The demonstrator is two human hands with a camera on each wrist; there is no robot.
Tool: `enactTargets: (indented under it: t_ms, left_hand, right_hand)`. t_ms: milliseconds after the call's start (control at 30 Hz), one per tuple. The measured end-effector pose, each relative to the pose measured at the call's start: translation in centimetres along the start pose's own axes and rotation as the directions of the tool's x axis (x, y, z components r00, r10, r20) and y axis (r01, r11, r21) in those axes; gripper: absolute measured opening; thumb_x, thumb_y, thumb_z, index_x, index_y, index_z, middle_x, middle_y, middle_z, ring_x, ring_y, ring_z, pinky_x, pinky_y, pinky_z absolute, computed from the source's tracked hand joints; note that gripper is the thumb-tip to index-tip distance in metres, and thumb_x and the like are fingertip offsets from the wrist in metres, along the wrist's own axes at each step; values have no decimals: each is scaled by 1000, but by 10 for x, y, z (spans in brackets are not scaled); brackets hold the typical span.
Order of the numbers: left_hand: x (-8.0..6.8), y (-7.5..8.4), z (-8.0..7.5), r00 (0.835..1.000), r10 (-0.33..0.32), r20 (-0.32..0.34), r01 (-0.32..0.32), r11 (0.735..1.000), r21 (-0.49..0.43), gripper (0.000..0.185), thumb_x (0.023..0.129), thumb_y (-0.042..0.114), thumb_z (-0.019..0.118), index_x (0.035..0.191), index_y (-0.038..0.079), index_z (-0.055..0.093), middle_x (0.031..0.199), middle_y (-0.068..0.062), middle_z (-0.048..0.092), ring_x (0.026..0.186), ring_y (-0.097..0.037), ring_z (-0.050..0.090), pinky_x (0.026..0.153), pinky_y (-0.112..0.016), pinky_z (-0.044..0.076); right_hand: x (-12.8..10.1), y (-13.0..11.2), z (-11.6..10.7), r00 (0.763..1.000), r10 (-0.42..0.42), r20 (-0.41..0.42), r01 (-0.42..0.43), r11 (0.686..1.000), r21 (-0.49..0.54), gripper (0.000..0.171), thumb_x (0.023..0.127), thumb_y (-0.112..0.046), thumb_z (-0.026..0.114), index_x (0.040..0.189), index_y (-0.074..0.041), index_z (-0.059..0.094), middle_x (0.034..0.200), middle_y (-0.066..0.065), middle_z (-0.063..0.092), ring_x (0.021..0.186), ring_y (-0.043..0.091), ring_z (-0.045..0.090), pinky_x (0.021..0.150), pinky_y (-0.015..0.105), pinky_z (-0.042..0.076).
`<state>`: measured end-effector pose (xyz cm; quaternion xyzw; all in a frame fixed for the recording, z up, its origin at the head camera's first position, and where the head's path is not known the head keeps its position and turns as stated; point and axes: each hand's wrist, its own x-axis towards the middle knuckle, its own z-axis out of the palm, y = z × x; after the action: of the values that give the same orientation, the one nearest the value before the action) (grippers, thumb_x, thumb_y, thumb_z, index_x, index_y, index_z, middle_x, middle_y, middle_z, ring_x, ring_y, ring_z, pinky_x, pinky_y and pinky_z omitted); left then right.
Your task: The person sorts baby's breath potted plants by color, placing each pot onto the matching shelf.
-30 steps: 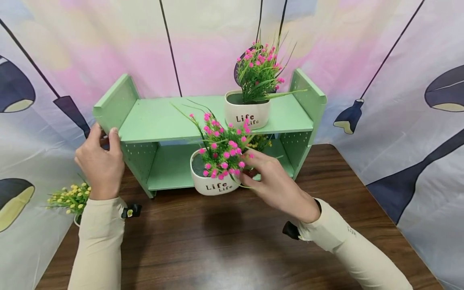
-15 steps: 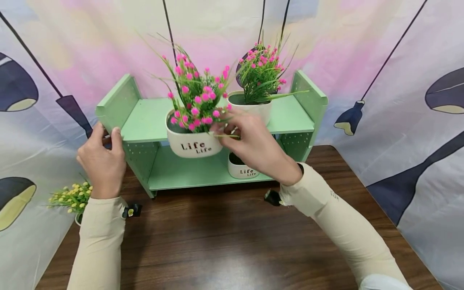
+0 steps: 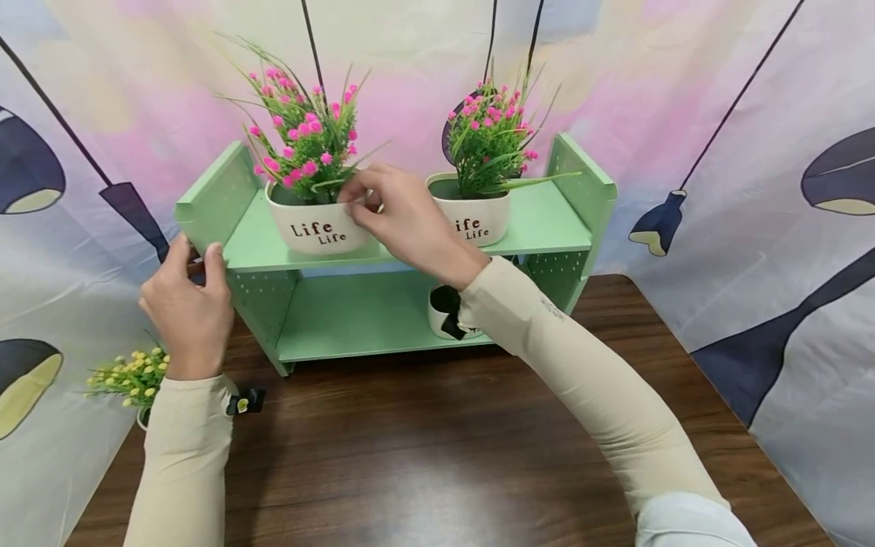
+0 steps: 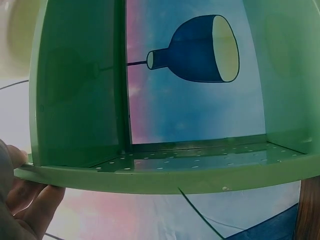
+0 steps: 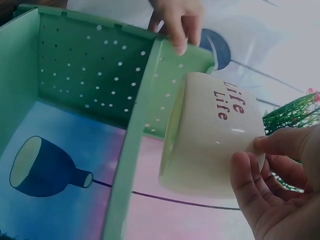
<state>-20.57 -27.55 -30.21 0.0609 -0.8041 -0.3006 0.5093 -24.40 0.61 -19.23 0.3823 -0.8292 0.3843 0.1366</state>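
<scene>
My left hand [image 3: 191, 311] grips the left side panel of a green two-tier shelf [image 3: 342, 304], its fingers also visible on the panel's edge [image 4: 150, 182] in the left wrist view. My right hand [image 3: 410, 220] pinches the right side of the rim of a white "Life" flowerpot [image 3: 314, 232] with pink artificial flowers [image 3: 301, 137]. In the head view this pot overlaps the left half of the upper board. The right wrist view shows the pot's base tilted slightly from the board's edge [image 5: 130, 150], with a narrow gap between. Thumb and fingertips [image 5: 245, 170] press at the rim.
A second pink-flowered pot [image 3: 478, 216] stands on the upper board's right half. Another white pot [image 3: 437, 319] sits on the lower board, partly behind my right sleeve. A yellow-flowered plant [image 3: 137, 380] stands beyond my left forearm. Below is a brown wooden table [image 3: 383, 456].
My right hand has lifted the pink-flowered pot from in front of the shelf up and left to the upper board's left half. My left hand has stayed on the side panel.
</scene>
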Motion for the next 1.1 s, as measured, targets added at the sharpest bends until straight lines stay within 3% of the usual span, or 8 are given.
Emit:
enactTargets:
  t_ms: [300, 467, 1100]
  left_hand:
    - [3, -2, -4, 999, -19, -27, 19, 1000, 17, 32, 105, 35, 64, 115, 7, 75, 110, -11, 80, 97, -39, 77, 89, -60, 49]
    - [1, 0, -3, 1000, -7, -12, 7, 1000, 12, 33, 106, 34, 64, 112, 3, 73, 111, -15, 80, 96, -44, 76, 89, -61, 47]
    - [-1, 1, 1, 1000, -17, -5, 17, 1000, -4, 32, 105, 33, 64, 111, 2, 73, 111, -14, 80, 95, -44, 76, 90, -61, 47]
  right_hand:
    - [29, 8, 24, 997, 68, 46, -70, 997, 28, 16, 104, -6, 66, 115, -2, 76, 120, 10, 70, 108, 19, 69, 90, 18, 52]
    - [29, 11, 27, 992, 102, 70, -104, 994, 28, 16, 104, -7, 65, 116, -4, 76, 120, 8, 70, 106, 17, 70, 88, 19, 53]
    - [24, 13, 20, 992, 90, 87, -90, 996, -10, 16, 104, -9, 67, 116, -6, 78, 118, 7, 72, 102, 16, 70, 87, 19, 53]
